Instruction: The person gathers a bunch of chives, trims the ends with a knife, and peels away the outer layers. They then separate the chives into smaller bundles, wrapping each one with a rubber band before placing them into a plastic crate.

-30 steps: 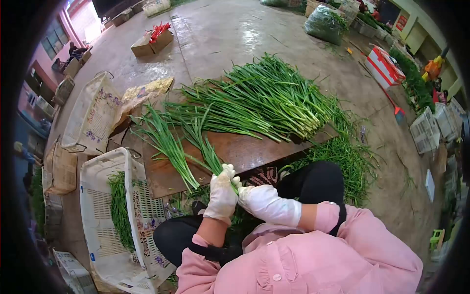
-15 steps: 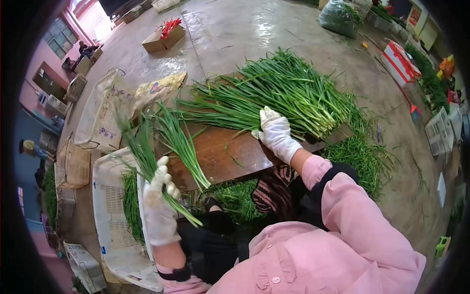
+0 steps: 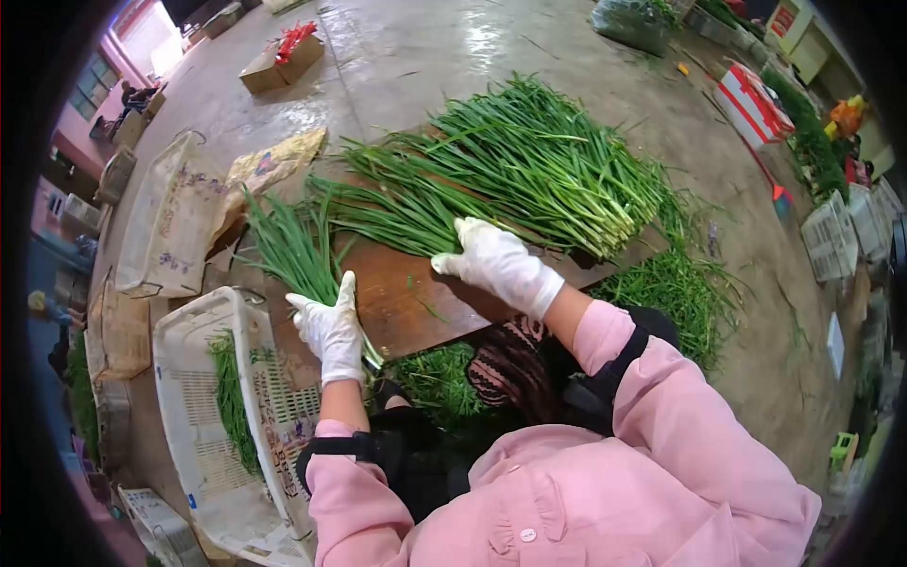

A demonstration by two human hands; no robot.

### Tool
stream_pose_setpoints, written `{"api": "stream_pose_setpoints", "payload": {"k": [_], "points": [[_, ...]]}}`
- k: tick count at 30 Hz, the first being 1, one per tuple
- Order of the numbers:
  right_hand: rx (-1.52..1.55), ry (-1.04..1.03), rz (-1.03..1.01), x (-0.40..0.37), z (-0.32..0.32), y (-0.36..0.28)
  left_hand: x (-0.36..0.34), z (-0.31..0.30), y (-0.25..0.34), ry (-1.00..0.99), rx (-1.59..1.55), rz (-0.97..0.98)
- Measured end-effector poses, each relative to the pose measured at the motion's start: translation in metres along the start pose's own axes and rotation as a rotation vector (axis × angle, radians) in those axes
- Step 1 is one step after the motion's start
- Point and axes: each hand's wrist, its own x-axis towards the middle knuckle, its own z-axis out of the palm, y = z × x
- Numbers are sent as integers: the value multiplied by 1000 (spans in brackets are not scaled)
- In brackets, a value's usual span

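A person in a pink jacket and white gloves sits at a low wooden desk [image 3: 416, 298], seen from above. The left hand [image 3: 331, 326] lies on a small bunch of scallions [image 3: 288, 250] at the desk's left edge, its fingers [image 3: 316, 307] straight and held together over the stalks, the thumb apart. The right hand [image 3: 496, 265] touches the near edge of a large pile of scallions [image 3: 529, 175] that covers the far half of the desk; its fingers [image 3: 453, 265] are curled, and it cannot be told whether they pinch any stalk. A white plastic crate [image 3: 189, 378] holding greens stands on the floor just left of the desk. Green trimmings [image 3: 675, 293] lie on the floor to the right.
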Motion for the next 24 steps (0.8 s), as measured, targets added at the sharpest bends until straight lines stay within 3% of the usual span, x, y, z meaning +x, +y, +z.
{"api": "stream_pose_setpoints", "payload": {"k": [2, 4, 6, 7, 8, 10, 12, 14, 15, 16, 18, 19, 20, 22, 24], "points": [[220, 13, 20, 3, -38, 12, -1, 8, -4, 9, 93, 102], [84, 383, 37, 2, -49, 30, 16, 24, -18, 40, 19, 156], [103, 225, 206, -10, -70, 43, 26, 33, -22, 57, -157, 185], [161, 368, -39, -24, -67, 41, 29, 30, -19, 11, -172, 170], [82, 199, 177, -29, -69, 39, 30, 26, -17, -33, -186, 155], [-129, -116, 347, -31, -61, 23, 27, 18, -11, -76, -148, 108], [-236, -286, 314, -51, -53, 6, 19, 1, -1, -116, -103, 61], [-269, -305, 232, -58, -22, 18, 0, -19, 14, -12, 151, 118], [-235, -271, 239, -57, -21, 16, -7, -20, 15, 188, 191, 267], [-201, -236, 245, -55, -21, 13, -10, -25, 16, 192, 189, 269], [-131, -1, 155, -68, -26, 0, -30, -42, 23, -225, -333, 326], [-139, 212, 26, -74, -11, 1, -50, -49, 29, -496, -566, 187], [-70, 126, 20, -87, -26, -22, -70, -52, 34, -764, -795, 39], [-202, 23, -86, -105, -15, -42, -101, -48, 27, -1082, -1110, -151], [74, -255, -118, -117, -33, -61, -108, -35, 20, -1199, -1261, -167]]}}
